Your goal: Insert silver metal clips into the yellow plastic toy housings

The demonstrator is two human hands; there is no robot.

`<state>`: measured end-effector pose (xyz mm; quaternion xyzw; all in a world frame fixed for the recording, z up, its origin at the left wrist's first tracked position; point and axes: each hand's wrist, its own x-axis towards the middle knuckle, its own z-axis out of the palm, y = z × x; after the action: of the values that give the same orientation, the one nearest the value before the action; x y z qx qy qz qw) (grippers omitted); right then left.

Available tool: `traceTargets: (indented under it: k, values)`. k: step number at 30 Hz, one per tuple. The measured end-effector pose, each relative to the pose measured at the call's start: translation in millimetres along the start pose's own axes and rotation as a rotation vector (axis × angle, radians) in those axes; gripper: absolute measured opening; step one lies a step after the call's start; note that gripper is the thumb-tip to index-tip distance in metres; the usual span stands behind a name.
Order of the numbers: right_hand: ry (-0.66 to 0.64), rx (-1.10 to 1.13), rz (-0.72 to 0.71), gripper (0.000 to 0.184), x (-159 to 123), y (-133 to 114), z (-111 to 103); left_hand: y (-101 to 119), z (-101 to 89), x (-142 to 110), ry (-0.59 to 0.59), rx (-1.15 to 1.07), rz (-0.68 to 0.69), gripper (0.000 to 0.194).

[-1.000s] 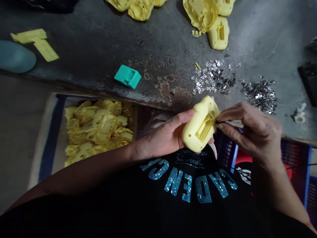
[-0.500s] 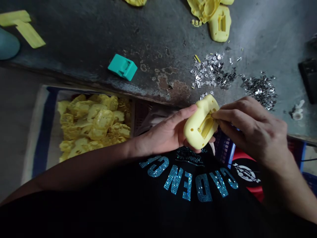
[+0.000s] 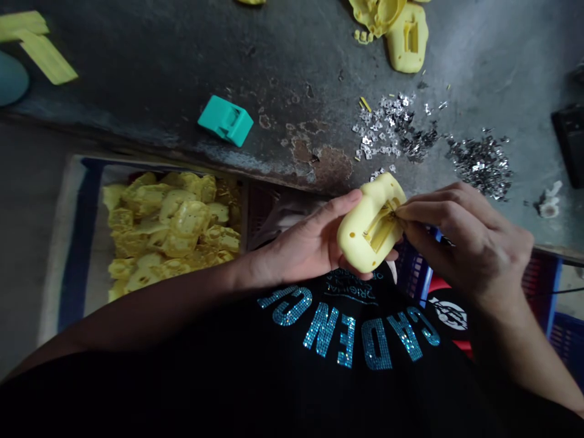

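A rounded yellow plastic housing (image 3: 353, 246) with a long recessed slot and small screw holes rests in my left hand (image 3: 305, 243), thumb along its upper edge and fingers beneath. My right hand (image 3: 465, 237) has thumb and forefinger pinched at the upper end of that slot. Whatever sits between those fingertips is too small and too covered to make out. Just beyond the housing, on the workbench (image 3: 159, 73), lie loose small metal contact plates (image 3: 381, 137) and a darker heap of metal pieces (image 3: 481, 164).
A teal plastic block (image 3: 225, 120) sits near the bench edge. More yellow housings (image 3: 407, 52) lie at the far side. Below left is a container full of yellow plastic shells (image 3: 168, 219). A black object (image 3: 570, 143) is at right, with blue crates (image 3: 413, 267) under the bench.
The right hand's fingertips have shifted slightly at the slot's upper end, uncovering a little more of it. My left hand keeps its hold on the housing; the view has moved slightly.
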<state>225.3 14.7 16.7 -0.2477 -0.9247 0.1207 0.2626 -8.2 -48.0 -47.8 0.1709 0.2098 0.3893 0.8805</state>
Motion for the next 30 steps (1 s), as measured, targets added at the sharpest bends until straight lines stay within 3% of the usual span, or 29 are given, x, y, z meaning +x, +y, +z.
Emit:
traceTargets:
  k: [6,13,15,18,21,26,30]
  values:
    - [0.048,0.05,-0.019,0.029,-5,-3,6,-1,1.0,-1,0.019,-0.002,-0.012,0.074]
    - [0.227,0.36,0.252,0.026,-11,5,9,-2,1.1,-2,0.035,0.01,-0.011,0.075]
    - [0.147,0.33,0.296,0.023,-10,14,7,-3,3.4,-3,0.065,0.03,0.025,0.074]
    - [-0.056,0.356,0.325,0.044,-2,24,2,-5,10.0,-8,0.186,0.11,0.136,0.062]
    - [-0.161,0.337,0.29,0.05,10,26,-3,-3,18.1,-16,0.294,0.23,0.23,0.049]
    - [-0.116,0.081,0.232,0.041,24,12,-1,4,32.0,-22,0.3,0.33,0.316,0.039]
    - [0.001,0.025,0.222,0.043,21,4,5,6,37.2,-24,0.279,0.424,0.343,0.031]
